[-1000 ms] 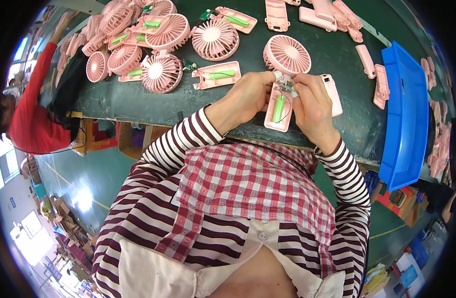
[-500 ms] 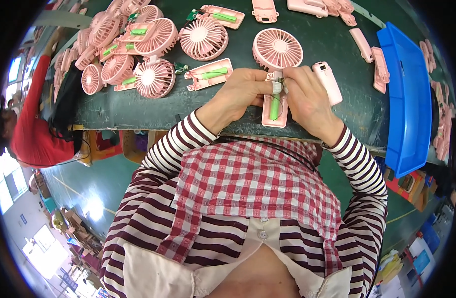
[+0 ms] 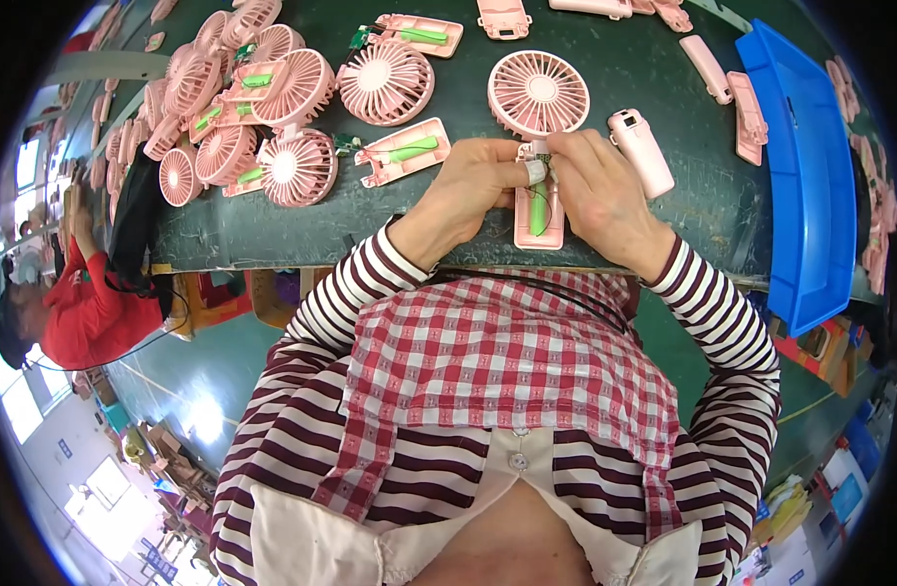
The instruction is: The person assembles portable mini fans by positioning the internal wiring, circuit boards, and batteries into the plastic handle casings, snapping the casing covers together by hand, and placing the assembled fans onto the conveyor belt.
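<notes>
A pink handheld fan lies on the table edge before me, its round slatted head (image 3: 538, 93) away from me and its open handle shell (image 3: 527, 232) toward me. Inside that shell sits a green battery (image 3: 538, 213) with thin wires beside it. My left hand (image 3: 458, 190) is closed on the shell's left side, its thumb, wrapped in white tape, by a small circuit board (image 3: 542, 158) at the neck. From the other side my right hand (image 3: 600, 195) pinches with bent fingers at the board and neck. Its fingertips hide part of what they press.
A loose pink handle cover (image 3: 642, 154) lies right of my right hand. Left stands a pile of pink fan heads (image 3: 297, 168) and battery shells (image 3: 405, 151). A blue tray (image 3: 805, 186) is at the right edge, near more pink covers (image 3: 747, 117). A person in red (image 3: 97, 313) sits far left.
My view has shifted a little. Both hands stay at the fan's neck with small finger movements, and the circuit board's face shows more. The person in red has moved more into view.
</notes>
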